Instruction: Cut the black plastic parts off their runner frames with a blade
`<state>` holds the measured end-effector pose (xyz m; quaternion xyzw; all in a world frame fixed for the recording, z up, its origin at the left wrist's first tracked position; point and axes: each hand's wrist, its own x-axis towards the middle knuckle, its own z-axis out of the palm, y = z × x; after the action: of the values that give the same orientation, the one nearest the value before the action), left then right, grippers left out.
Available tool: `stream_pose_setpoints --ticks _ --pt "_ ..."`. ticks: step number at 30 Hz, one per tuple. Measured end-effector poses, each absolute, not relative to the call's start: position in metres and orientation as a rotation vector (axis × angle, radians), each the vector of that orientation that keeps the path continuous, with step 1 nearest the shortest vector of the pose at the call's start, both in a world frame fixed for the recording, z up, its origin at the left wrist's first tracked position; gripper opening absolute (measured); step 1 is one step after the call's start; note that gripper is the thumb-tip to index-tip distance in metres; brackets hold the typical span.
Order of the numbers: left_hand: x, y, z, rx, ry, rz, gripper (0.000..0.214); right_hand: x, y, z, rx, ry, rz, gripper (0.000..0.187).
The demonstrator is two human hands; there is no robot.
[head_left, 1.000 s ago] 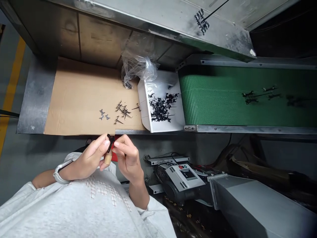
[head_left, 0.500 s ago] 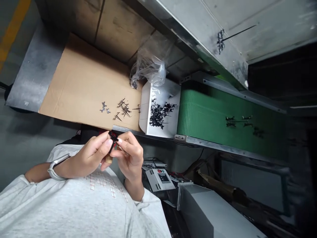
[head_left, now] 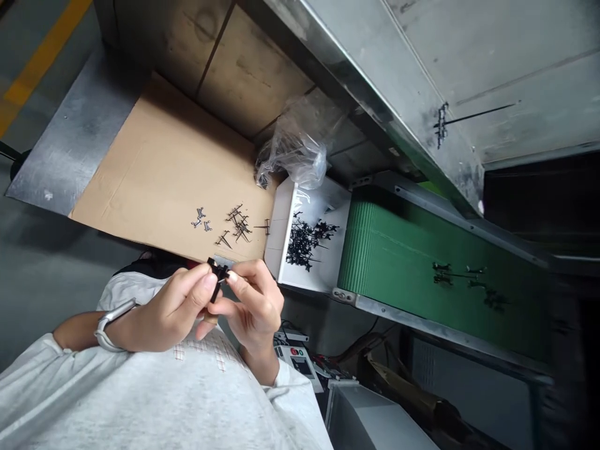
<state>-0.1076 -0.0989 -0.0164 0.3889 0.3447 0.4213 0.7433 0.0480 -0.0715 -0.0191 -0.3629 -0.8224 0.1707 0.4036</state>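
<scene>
A small black plastic part [head_left: 217, 275] is pinched between my two hands, just off the front edge of the table. My left hand [head_left: 180, 303], with a pale watch band at the wrist, is closed on its left side with thumb and fingers. My right hand [head_left: 253, 300] is closed too, its thumb and fingertips gripping the part's right side. My fingers hide much of its shape. Beyond the hands, thin dark branched pieces [head_left: 239, 224] lie on a cardboard sheet [head_left: 154, 162]. To their left are a few small dark pieces [head_left: 201, 220].
A white bin [head_left: 328, 275] holds a heap of black branched parts [head_left: 304, 242], with a clear plastic bag [head_left: 300, 150] at its back. To the right runs a green conveyor belt [head_left: 389, 250] carrying several black parts [head_left: 454, 275]. A metal housing [head_left: 375, 106] overhangs it.
The view has tilted, so the table and belt sit lower in the picture. Both hands keep hold of the black part, with the right fingers slightly shifted.
</scene>
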Motion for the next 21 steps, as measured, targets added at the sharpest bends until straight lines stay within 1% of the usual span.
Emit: stream_pose_setpoints --ticks 3,7,11,16,21 --pt "-0.102 -0.082 -0.042 0.829 0.75 0.964 0.044 0.052 -0.049 -0.042 -0.882 -2.13 0.374 0.037" --pt "-0.092 -0.059 -0.092 0.796 0.786 0.998 0.045 0.054 -0.018 -0.084 -0.884 -2.175 0.381 0.036" --pt "-0.078 -0.051 -0.144 0.78 0.834 1.091 0.045 0.058 0.003 -0.13 -0.908 -2.163 0.507 0.021" --pt "-0.043 -0.063 -0.194 0.706 0.92 1.169 0.044 0.082 0.004 -0.179 -0.909 -2.179 0.503 0.012" --pt "0.009 -0.088 -0.215 0.71 0.965 1.213 0.042 0.13 -0.021 -0.203 -0.876 -2.167 0.452 0.008"
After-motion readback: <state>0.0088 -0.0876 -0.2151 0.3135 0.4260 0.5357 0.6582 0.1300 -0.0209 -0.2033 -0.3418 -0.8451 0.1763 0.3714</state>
